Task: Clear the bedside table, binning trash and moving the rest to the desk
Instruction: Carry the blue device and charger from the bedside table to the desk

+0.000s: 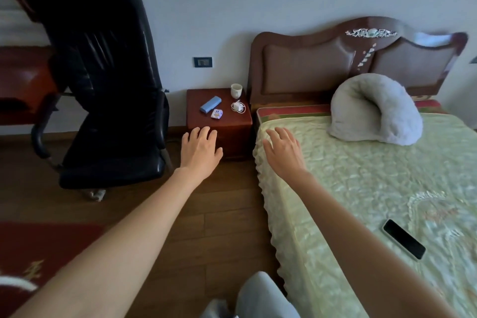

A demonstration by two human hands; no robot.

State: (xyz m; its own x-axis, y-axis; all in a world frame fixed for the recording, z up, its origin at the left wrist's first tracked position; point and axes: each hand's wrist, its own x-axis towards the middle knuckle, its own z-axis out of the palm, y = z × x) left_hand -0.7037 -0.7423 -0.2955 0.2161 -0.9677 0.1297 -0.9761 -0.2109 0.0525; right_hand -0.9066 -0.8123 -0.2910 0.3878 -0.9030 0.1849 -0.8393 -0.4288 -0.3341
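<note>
Hands are reaching forward with palms down and nothing in them: the left hand (200, 148) is hovering with fingers spread and relaxed in front of the bedside table (219, 125), overlapping its front edge in this view, while the right hand (282, 148) is stretching out, fingers equally loose and splayed, over the near left corner of the bed (361, 188). On the table's top, four things are sitting well apart from both hands: a white mug (236, 90) is standing upright at the back right corner, a white charger (238, 106) with its cable coiled around it is lying just in front of the mug near the right edge, a blue case (211, 104) is lying at an angle toward the middle, and a small crumpled wrapper (217, 113) (white, with blue and orange print) is resting just beside the case's near end. A black office chair (108, 80) is standing left of the table, with a reddish desk (23, 85) partly showing behind it at the left edge of the view. On the green bedspread a grey pillow (376, 111) is leaning near the headboard (348, 59), and a dark phone (404, 239) is lying face up toward the near right.
</note>
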